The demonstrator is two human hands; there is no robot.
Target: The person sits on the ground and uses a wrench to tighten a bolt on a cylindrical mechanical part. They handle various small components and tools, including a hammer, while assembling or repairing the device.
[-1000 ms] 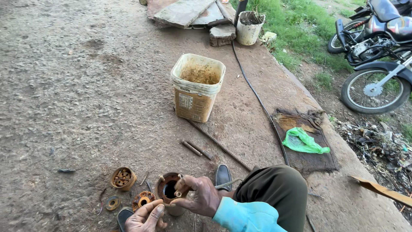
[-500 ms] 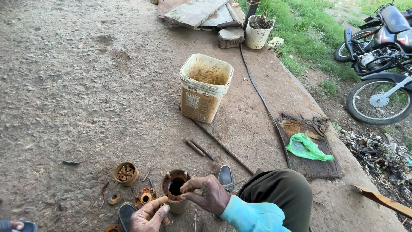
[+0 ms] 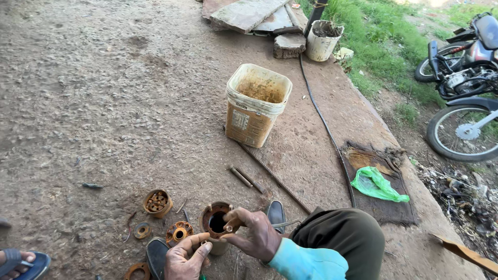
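A rusty, cup-shaped metal housing (image 3: 214, 220) stands upright on the dirt ground between my feet. My right hand (image 3: 255, 234), in a light blue sleeve, rests at its right rim and pinches a small rusty piece there between thumb and fingers. My left hand (image 3: 185, 257) comes up from below and grips the housing's lower left side. Beside the housing, on the left, lie a rusty disc with a centre hole (image 3: 179, 232), a rusty cup-like part (image 3: 157, 202) and a small ring (image 3: 141, 229).
A dirty cream bucket (image 3: 257, 106) stands ahead, with short rods (image 3: 246, 179) and a long thin rod (image 3: 277, 181) before it. A green bag (image 3: 377, 185) lies on a mat at right. Motorcycles (image 3: 467, 83) stand at far right. Another person's sandalled foot (image 3: 21, 262) is at bottom left.
The view has shifted so the bucket sits further right. My right hand has moved from over the housing's opening to its right rim; my left hand stays low at its side.
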